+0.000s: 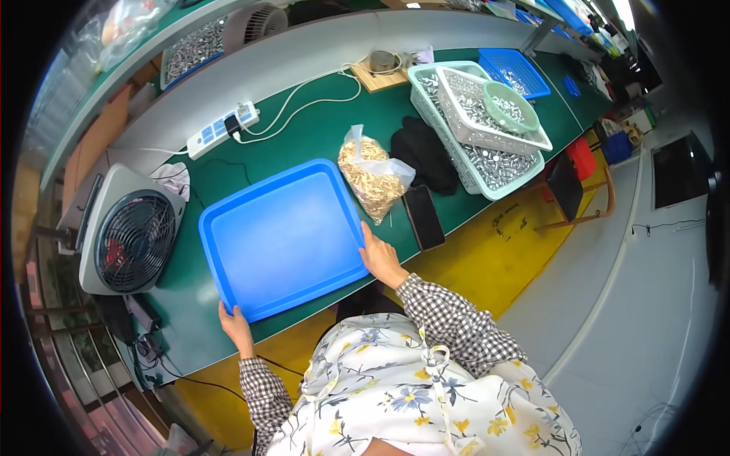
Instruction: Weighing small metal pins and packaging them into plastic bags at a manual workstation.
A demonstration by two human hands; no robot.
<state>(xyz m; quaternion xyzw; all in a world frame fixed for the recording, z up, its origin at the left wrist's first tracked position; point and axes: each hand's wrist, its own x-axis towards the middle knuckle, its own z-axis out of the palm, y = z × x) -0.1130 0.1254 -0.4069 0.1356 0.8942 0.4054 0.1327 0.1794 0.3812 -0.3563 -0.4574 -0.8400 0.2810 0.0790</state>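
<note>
A blue rectangular tray (285, 235) with a raised rim and a bare inside lies on the green worktop in front of me. My left hand (237, 328) grips its near left corner, thumb on the rim. At the tray's right edge my right hand (380, 254) holds the rim, with its fingers partly hidden beneath. Just beyond the right hand stands a clear plastic bag (372, 178) full of small gold-coloured metal pieces. A dark phone (423, 218) lies to the right of that bag.
A grey fan (131, 235) stands at the left, near a white power strip (222, 131) with cables. At the right, a black cloth (426, 156) lies beside stacked baskets (487, 186) of silvery metal parts. A blue basket (525, 72) sits behind them. The green table (304, 121) ends along its near edge.
</note>
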